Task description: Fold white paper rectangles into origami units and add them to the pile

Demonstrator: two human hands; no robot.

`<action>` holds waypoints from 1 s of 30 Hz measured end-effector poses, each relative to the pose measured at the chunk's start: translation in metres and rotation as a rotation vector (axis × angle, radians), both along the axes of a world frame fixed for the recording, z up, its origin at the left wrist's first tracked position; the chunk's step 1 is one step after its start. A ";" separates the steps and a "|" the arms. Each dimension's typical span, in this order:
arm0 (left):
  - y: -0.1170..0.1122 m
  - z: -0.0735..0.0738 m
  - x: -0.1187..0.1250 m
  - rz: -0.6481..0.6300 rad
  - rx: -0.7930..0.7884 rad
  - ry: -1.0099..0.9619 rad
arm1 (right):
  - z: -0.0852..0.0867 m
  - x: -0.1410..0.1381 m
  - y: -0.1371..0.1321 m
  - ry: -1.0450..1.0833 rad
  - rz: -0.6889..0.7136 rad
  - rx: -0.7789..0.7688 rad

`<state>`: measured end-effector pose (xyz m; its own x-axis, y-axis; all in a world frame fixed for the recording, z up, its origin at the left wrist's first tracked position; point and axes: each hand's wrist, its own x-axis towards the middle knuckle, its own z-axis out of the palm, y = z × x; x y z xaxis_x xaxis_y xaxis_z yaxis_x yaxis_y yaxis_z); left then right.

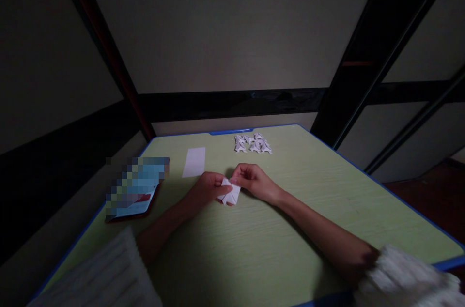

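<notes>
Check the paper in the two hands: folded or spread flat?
Folded. The paper between the left hand and right hand shows crease lines and pointed corners, and looks smaller than the flat sheet on the table.

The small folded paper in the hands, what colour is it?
The small folded paper is white, best seen in the head view.

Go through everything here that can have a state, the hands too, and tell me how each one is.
Left hand: closed on the folded paper, thumb on top.
Right hand: fingers at the paper's upper edge, grip unclear.
Folded paper: creased, held up in the hands.
White sheet: flat on the table.
Paper pieces: folded, grouped together.
Tablet-like device: screen lit, partly pixelated.
</notes>
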<state>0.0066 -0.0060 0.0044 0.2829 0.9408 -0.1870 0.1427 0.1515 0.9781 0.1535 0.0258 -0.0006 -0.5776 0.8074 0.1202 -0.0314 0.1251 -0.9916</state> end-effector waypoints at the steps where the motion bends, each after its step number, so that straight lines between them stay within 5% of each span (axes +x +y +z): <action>1: 0.000 -0.001 -0.001 -0.004 0.001 -0.007 | 0.001 0.000 0.000 0.010 0.000 -0.022; 12: 0.000 -0.002 -0.001 -0.051 0.031 -0.036 | 0.008 0.004 -0.001 -0.075 0.169 -0.054; 21: -0.003 -0.004 0.002 -0.091 0.148 0.037 | 0.001 0.006 0.001 -0.024 0.155 -0.145; 30: 0.000 -0.006 0.001 -0.112 0.120 -0.094 | 0.000 0.004 0.001 0.099 0.157 -0.193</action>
<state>0.0076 -0.0056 -0.0012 0.3977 0.9165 -0.0429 0.0590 0.0211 0.9980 0.1573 0.0270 -0.0004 -0.6903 0.7227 0.0349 -0.1340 -0.0803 -0.9877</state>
